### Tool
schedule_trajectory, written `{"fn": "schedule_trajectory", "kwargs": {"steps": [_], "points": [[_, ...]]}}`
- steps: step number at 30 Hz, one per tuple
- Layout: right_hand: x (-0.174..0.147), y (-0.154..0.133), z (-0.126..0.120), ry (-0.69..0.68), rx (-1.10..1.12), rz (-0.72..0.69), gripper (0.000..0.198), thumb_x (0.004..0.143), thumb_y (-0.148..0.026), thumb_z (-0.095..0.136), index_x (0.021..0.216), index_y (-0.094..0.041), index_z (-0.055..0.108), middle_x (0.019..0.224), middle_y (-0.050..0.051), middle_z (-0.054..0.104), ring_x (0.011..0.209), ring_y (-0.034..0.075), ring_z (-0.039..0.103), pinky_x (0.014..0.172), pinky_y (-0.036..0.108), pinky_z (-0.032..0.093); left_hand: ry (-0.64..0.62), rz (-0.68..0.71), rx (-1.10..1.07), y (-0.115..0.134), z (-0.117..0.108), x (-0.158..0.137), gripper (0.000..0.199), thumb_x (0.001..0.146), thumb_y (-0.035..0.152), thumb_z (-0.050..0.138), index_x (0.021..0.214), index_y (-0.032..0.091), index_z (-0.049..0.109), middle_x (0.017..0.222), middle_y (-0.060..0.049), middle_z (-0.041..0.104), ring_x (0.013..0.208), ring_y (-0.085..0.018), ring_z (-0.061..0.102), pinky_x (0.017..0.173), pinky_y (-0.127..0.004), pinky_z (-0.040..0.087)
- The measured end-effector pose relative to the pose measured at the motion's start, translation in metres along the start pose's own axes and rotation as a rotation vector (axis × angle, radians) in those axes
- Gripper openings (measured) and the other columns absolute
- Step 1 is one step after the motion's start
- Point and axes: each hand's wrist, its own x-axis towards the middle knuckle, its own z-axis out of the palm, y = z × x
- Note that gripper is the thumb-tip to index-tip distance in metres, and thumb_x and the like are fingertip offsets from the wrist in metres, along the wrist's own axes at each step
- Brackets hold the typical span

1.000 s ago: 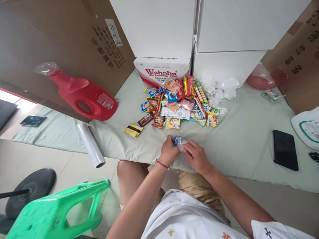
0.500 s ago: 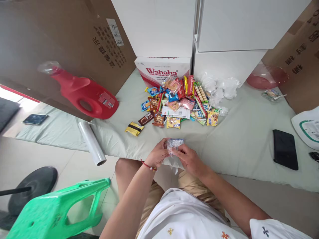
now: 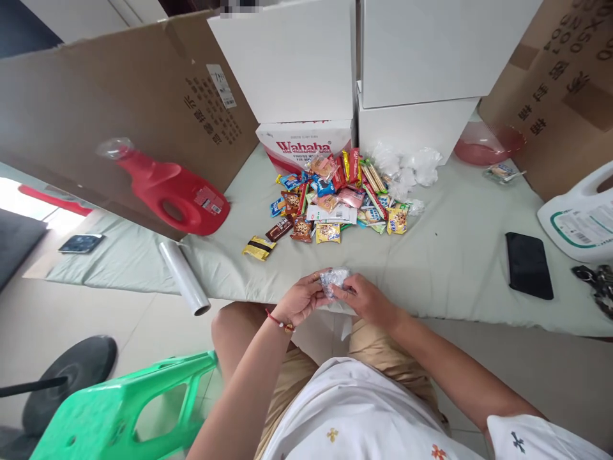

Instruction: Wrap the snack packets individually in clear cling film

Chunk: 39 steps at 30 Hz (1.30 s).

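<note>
Between my hands, just above the cloth's front edge, is a small packet wrapped in crinkled clear plastic film [image 3: 335, 278]. My left hand [image 3: 302, 298] grips its left side, fingers curled behind it. At its right side, my right hand [image 3: 364, 298] pinches the film with bent fingers. What the film encloses is hard to make out. Beyond my hands lies a heap of small wrapped snacks, among them a yellow cookie packet [image 3: 328, 233], a brown wrapper [image 3: 279, 228] and a yellow-and-black packet [image 3: 258, 248].
A roll of plastic film [image 3: 186, 278] lies at the cloth's left edge near a red jug [image 3: 191, 198]. White boxes [image 3: 306, 64] stand behind the snacks, beside crumpled clear plastic [image 3: 407, 169]. To the right are a black phone [image 3: 529, 265] and a white jug [image 3: 582, 214]. A green stool [image 3: 110, 409] stands lower left.
The camera view has tilted and shifted slightly. The film lies closer around the packet, covering the blue edge that showed earlier. Both hands keep hold of it.
</note>
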Motion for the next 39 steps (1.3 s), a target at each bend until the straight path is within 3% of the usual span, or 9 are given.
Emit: {"fn": "schedule_trajectory", "kwargs": {"steps": [3,7,10,13,19,22,26,33,39], "points": [[-0.003,0.001,-0.004,0.037,0.055,0.076,0.033,0.104,-0.029,0.048,0.126,-0.028,0.072,0.091,0.005,0.06,0.082,0.017,0.053,0.078,0.03,0.051,0.062,0.004,0.334,-0.006,0.002,-0.008,0.062,0.084,0.022,0.066,0.144,0.015,0.052,0.083,-0.006,0.071,0.073,-0.02,0.071,0.078,-0.039,0.061],[0.0,0.004,-0.022,0.075,0.284,0.186,0.033,0.105,-0.038,0.047,0.122,-0.025,0.073,0.089,0.003,0.056,0.079,0.015,0.055,0.074,0.028,0.05,0.153,0.56,0.934,-0.007,0.004,-0.014,0.077,0.076,0.023,0.071,0.15,0.021,0.049,0.121,-0.013,0.066,0.116,-0.03,0.063,0.108,-0.052,0.047],[0.009,0.01,-0.038,-0.033,0.52,0.228,0.032,0.102,-0.043,0.055,0.118,-0.023,0.074,0.088,0.002,0.054,0.075,0.013,0.056,0.07,0.026,0.05,-0.056,0.782,1.091,-0.005,0.012,-0.008,0.092,0.072,0.027,0.079,0.155,0.023,0.04,0.154,-0.015,0.045,0.146,-0.034,0.039,0.121,-0.05,0.031],[0.019,0.018,-0.046,-0.047,0.652,0.371,0.036,0.1,-0.05,0.057,0.117,-0.023,0.074,0.089,0.0,0.052,0.066,0.01,0.053,0.061,0.024,0.049,-0.126,0.66,1.026,-0.007,0.025,0.009,0.07,0.083,0.036,0.072,0.148,0.022,0.048,0.14,-0.012,0.061,0.127,-0.028,0.058,0.108,-0.04,0.045],[0.022,0.024,-0.035,0.169,0.523,0.392,0.031,0.099,-0.043,0.059,0.119,-0.025,0.073,0.109,0.008,0.06,0.095,0.017,0.063,0.081,0.031,0.055,0.271,0.599,0.766,-0.026,0.049,0.042,0.029,0.094,0.051,0.052,0.091,0.022,0.054,0.076,0.002,0.058,0.068,-0.015,0.053,0.064,-0.026,0.044],[0.017,0.022,-0.026,0.256,0.386,0.319,0.024,0.102,-0.028,0.053,0.116,-0.025,0.073,0.107,0.008,0.063,0.1,0.018,0.063,0.088,0.034,0.054,0.413,0.61,0.861,-0.022,0.058,0.048,0.028,0.097,0.047,0.046,0.083,0.024,0.05,0.073,0.001,0.056,0.069,-0.017,0.052,0.066,-0.028,0.042],[0.014,0.023,-0.022,0.281,0.311,0.292,0.026,0.102,-0.019,0.05,0.11,-0.024,0.073,0.1,0.007,0.065,0.094,0.018,0.063,0.083,0.033,0.055,0.319,0.56,1.025,-0.006,0.063,0.05,0.02,0.094,0.039,0.05,0.093,0.023,0.062,0.08,-0.001,0.064,0.075,-0.019,0.058,0.071,-0.03,0.042],[0.015,0.027,-0.038,0.361,0.272,0.54,0.055,0.098,-0.039,0.061,0.149,-0.022,0.049,0.131,0.015,0.057,0.095,0.021,0.064,0.08,0.036,0.059,0.304,0.426,0.318,-0.01,0.078,0.071,0.028,0.084,0.044,0.065,0.098,0.021,0.057,0.078,0.002,0.061,0.064,-0.013,0.054,0.06,-0.024,0.043],[0.013,0.034,-0.042,0.363,0.215,0.496,0.035,0.104,-0.026,0.047,0.132,-0.031,0.068,0.128,0.01,0.066,0.118,0.02,0.064,0.102,0.039,0.055,0.333,0.461,0.243,-0.019,0.104,0.092,0.031,0.086,0.041,0.067,0.106,0.023,0.054,0.08,0.003,0.06,0.067,-0.013,0.056,0.062,-0.023,0.044]]}}
